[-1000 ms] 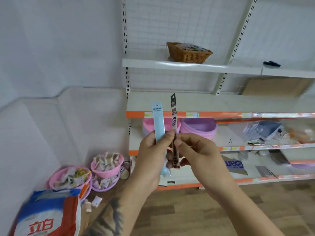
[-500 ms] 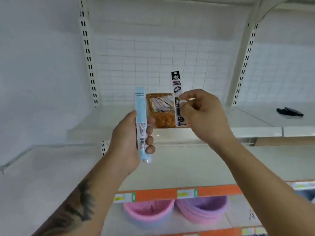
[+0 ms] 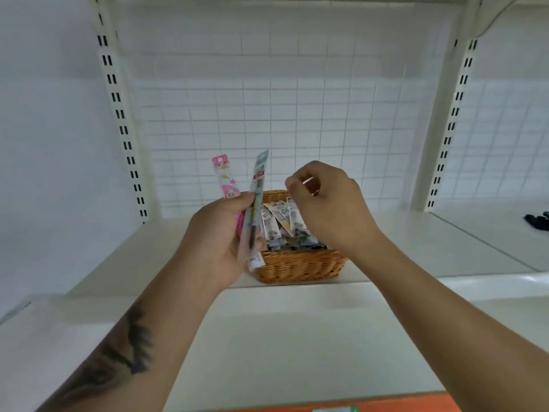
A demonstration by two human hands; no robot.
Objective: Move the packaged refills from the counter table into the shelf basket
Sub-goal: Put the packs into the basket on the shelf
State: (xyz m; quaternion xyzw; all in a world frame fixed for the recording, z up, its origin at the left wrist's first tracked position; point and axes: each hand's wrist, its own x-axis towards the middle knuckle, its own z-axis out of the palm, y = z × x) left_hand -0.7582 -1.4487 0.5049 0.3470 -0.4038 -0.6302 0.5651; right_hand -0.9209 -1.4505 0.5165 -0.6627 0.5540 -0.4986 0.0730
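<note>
Refill packets (image 3: 255, 203) stand fanned upright in your left hand (image 3: 219, 242), fingers curled round them, just left of the wicker basket (image 3: 300, 267) on the shelf (image 3: 416, 248). Your right hand (image 3: 326, 203) hovers over the basket, fingers curled and empty; more packets (image 3: 285, 224) lie inside.

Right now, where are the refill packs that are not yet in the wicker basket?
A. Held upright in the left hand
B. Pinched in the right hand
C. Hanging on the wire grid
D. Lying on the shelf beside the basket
A: the left hand grips the pink refill pack and the clear refill pack upright beside the wicker basket.
</note>
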